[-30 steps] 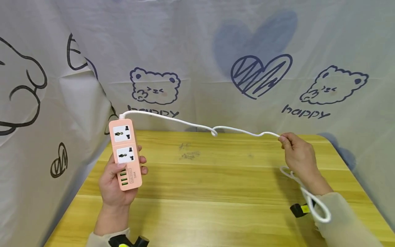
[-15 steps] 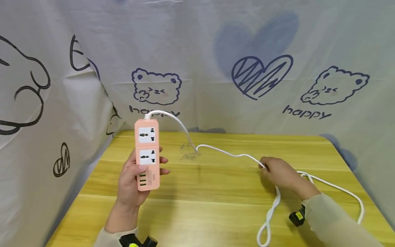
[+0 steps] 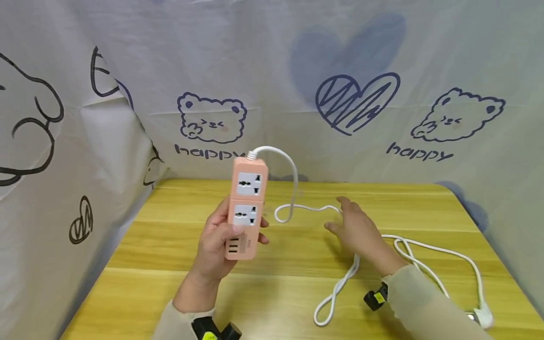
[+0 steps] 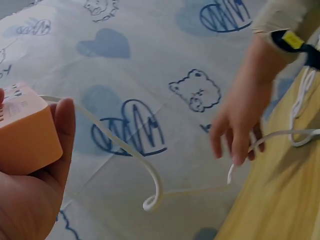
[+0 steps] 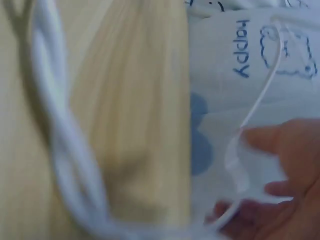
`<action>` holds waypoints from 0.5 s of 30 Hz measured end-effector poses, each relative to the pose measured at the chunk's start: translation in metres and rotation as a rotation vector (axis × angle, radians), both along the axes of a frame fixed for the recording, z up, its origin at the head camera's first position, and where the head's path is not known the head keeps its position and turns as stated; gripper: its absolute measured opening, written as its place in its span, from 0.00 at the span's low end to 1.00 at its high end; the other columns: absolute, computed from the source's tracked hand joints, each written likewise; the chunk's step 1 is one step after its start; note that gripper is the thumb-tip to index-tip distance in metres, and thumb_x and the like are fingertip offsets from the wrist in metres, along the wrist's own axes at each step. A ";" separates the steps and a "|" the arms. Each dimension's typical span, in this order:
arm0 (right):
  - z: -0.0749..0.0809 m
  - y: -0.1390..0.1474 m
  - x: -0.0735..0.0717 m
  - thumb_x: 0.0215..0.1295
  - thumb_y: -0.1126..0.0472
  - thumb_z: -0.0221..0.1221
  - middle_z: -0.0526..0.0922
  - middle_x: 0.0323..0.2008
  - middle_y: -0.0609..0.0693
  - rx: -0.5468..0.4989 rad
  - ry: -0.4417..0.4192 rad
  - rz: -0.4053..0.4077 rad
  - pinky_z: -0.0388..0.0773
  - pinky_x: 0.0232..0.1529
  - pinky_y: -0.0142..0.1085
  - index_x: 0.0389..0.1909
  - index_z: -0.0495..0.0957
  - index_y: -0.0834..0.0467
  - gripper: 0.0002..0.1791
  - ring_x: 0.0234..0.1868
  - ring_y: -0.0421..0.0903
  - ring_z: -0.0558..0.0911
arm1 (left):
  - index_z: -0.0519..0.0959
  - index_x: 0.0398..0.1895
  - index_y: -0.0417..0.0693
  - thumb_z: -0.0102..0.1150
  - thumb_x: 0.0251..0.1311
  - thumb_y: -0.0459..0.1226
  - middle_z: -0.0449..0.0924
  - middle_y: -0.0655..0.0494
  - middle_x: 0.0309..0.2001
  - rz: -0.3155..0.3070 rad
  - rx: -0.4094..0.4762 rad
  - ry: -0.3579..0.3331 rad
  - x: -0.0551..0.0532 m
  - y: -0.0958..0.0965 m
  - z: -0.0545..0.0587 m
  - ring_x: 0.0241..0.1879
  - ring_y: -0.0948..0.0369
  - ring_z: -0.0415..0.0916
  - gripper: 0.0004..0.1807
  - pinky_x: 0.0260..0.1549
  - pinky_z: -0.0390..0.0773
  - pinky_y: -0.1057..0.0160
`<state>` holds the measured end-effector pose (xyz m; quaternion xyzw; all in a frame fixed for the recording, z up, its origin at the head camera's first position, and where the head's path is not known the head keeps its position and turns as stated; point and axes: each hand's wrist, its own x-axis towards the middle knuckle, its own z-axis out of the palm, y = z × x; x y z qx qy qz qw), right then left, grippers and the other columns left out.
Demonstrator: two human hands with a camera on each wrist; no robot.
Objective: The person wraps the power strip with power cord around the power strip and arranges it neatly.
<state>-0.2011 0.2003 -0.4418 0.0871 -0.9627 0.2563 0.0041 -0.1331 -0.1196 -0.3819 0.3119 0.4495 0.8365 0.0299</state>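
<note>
My left hand [image 3: 216, 243] grips a pink power strip [image 3: 248, 200] near its lower end, thumb over the front beside the USB ports. The strip stands nearly upright above the table, its two white socket faces turned toward me. From its top a white power cord [image 3: 295, 177] arches over and down into a small loop. To the right, my right hand [image 3: 361, 231] reaches over the cord with thumb and fingers spread apart. In the right wrist view the cord [image 5: 260, 100] passes between thumb and fingers without a firm hold.
A twisted length of cord [image 3: 340, 288] lies on the wooden table [image 3: 140, 288] before my right hand. Farther right, more cord runs to a white plug [image 3: 483, 315] beside my right sleeve. A printed cloth [image 3: 272, 56] hangs behind the table and along its left side.
My left hand has carried the power strip rightward. The right hand has come down and leftward, and its fingers have let go of the cord, which has gone from stretched to slack.
</note>
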 end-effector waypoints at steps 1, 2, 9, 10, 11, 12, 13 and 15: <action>-0.003 0.004 0.001 0.76 0.47 0.62 0.72 0.69 0.71 -0.062 -0.018 0.023 0.79 0.60 0.64 0.80 0.56 0.65 0.43 0.64 0.69 0.78 | 0.69 0.77 0.51 0.33 0.61 0.23 0.78 0.51 0.58 0.001 0.041 0.021 -0.001 -0.004 0.002 0.50 0.58 0.83 0.39 0.43 0.89 0.58; -0.006 0.009 0.001 0.78 0.45 0.60 0.73 0.69 0.69 -0.122 -0.047 0.054 0.78 0.61 0.64 0.81 0.56 0.63 0.42 0.65 0.68 0.78 | 0.66 0.79 0.49 0.31 0.62 0.23 0.77 0.49 0.60 0.003 0.089 0.035 -0.002 -0.009 0.005 0.50 0.57 0.83 0.40 0.44 0.89 0.58; -0.047 0.048 0.015 0.78 0.45 0.60 0.84 0.60 0.50 -0.162 -0.159 0.387 0.75 0.67 0.60 0.69 0.77 0.55 0.27 0.64 0.57 0.80 | 0.50 0.85 0.48 0.32 0.68 0.27 0.70 0.41 0.61 0.158 0.404 -0.004 -0.007 -0.049 0.014 0.48 0.52 0.83 0.39 0.42 0.90 0.56; -0.050 0.052 0.017 0.76 0.47 0.63 0.85 0.57 0.47 -0.107 -0.134 0.430 0.75 0.65 0.58 0.66 0.80 0.53 0.24 0.61 0.53 0.81 | 0.51 0.85 0.49 0.34 0.68 0.27 0.70 0.41 0.61 0.193 0.441 -0.011 -0.008 -0.054 0.015 0.47 0.51 0.82 0.40 0.41 0.90 0.56; -0.052 0.056 0.019 0.74 0.48 0.65 0.85 0.53 0.43 -0.054 -0.100 0.458 0.77 0.61 0.55 0.60 0.83 0.50 0.19 0.57 0.49 0.80 | 0.52 0.85 0.50 0.35 0.68 0.28 0.70 0.41 0.61 0.235 0.465 -0.012 -0.008 -0.059 0.016 0.47 0.51 0.82 0.40 0.39 0.89 0.57; -0.054 0.060 0.021 0.72 0.49 0.67 0.84 0.49 0.39 -0.004 -0.063 0.473 0.77 0.58 0.53 0.54 0.85 0.47 0.14 0.53 0.46 0.79 | 0.53 0.85 0.51 0.37 0.66 0.28 0.70 0.40 0.61 0.265 0.509 -0.017 -0.009 -0.064 0.018 0.45 0.51 0.82 0.40 0.38 0.89 0.57; -0.055 0.063 0.021 0.71 0.51 0.68 0.83 0.45 0.36 0.054 -0.010 0.479 0.77 0.54 0.51 0.49 0.86 0.44 0.09 0.50 0.43 0.78 | 0.54 0.85 0.51 0.39 0.66 0.29 0.70 0.40 0.60 0.311 0.529 -0.009 -0.010 -0.068 0.019 0.44 0.51 0.82 0.41 0.36 0.89 0.58; -0.054 0.072 0.022 0.70 0.53 0.68 0.81 0.39 0.33 0.142 0.061 0.444 0.75 0.49 0.48 0.42 0.85 0.41 0.04 0.44 0.40 0.75 | 0.55 0.84 0.51 0.41 0.62 0.29 0.70 0.39 0.59 0.373 0.615 -0.003 -0.011 -0.076 0.022 0.42 0.49 0.81 0.42 0.33 0.88 0.57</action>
